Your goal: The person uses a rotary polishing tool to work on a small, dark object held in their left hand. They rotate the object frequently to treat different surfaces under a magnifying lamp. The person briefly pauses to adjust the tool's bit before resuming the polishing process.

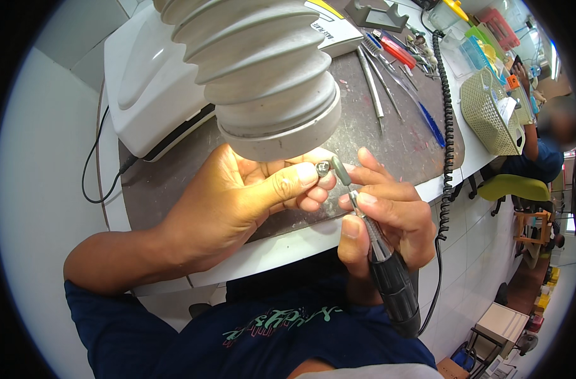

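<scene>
My left hand (247,192) pinches a small shiny metal piece (323,168), shaped like a dental crown, between thumb and fingertips. My right hand (398,218) is closed round a rotary handpiece (394,287), black at the rear with a metal front. A grey-green tip (341,170) extends from its nose and reaches the metal piece's side; whether they touch I cannot tell. Both hands are just below the mouth of a white ribbed suction hose (262,76), over the near edge of the grey bench mat (281,225). Light falls on the fingertips.
A white machine (155,82) stands at the left. Metal hand tools (371,88), a blue-bristled brush (431,126) and a red-handled tool (398,52) lie at the back right. A coiled black cord (448,120) runs beside a woven basket (488,114). Another person (544,151) sits farther right.
</scene>
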The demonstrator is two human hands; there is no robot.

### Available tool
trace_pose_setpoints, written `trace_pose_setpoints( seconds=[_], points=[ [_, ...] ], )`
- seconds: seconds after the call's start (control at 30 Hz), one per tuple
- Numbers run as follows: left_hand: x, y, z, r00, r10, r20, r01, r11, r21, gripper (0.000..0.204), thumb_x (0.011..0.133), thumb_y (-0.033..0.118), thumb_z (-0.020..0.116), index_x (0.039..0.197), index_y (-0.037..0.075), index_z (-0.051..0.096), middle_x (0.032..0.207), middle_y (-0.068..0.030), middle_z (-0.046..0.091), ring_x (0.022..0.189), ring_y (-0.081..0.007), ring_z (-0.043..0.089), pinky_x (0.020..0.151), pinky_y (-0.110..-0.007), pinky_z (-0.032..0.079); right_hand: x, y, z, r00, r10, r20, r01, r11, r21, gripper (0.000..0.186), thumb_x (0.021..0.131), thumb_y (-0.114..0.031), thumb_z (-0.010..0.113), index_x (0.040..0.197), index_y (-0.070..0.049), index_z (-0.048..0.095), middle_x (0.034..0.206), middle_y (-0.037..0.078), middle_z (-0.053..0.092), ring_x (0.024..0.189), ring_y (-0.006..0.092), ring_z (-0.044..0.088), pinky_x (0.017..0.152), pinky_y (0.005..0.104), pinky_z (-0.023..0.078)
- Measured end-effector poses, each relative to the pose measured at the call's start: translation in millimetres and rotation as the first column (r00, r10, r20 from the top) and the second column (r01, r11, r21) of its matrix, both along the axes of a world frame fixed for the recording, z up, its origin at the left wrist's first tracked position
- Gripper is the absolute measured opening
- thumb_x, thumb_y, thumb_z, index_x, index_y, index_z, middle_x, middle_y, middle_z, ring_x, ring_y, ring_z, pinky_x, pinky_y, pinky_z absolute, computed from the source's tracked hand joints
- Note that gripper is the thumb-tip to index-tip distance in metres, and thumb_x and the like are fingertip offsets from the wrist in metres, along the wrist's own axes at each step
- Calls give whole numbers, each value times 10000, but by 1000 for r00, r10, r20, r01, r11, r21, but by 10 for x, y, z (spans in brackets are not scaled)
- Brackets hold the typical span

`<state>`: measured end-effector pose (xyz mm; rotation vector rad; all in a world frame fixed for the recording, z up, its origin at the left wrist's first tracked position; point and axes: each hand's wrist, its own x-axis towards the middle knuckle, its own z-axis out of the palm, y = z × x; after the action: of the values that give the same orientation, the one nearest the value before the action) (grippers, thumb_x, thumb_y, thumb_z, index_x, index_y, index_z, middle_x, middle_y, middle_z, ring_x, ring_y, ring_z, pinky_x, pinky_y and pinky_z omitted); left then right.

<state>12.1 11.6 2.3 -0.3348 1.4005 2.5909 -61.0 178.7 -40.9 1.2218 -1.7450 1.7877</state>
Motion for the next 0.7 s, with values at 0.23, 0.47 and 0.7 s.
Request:
trace_pose_setpoints(
  seconds=[0.23,0.47,0.7],
  points=[
    [7,-9,1,1000,-29,-12,29,999,16,293,972,140,534,1195,-50,531,964,-74,576,883,-127,557,844,-263,469,-19,27,51,998,57,-21,-56,997,61,219,700,4,733,879,-4,608,780,140,684,864,327,707,886,497,530],
    [2,-10,28,999,-33,10,33,999,-9,300,972,141,533,1201,-54,527,949,-71,570,877,-128,543,851,-259,454,16,37,14,1000,18,-1,-18,996,86,215,827,-169,671,908,-11,550,741,151,640,839,302,680,941,542,484],
    [-4,-5,-2,1000,2,8,-1,999,-35,269,939,86,575,1165,-55,540,1048,-104,566,889,-143,546,824,-270,466,-14,26,24,997,72,-3,-72,997,19,220,696,7,727,880,6,607,772,136,676,870,332,705,890,504,526]
  ],
)
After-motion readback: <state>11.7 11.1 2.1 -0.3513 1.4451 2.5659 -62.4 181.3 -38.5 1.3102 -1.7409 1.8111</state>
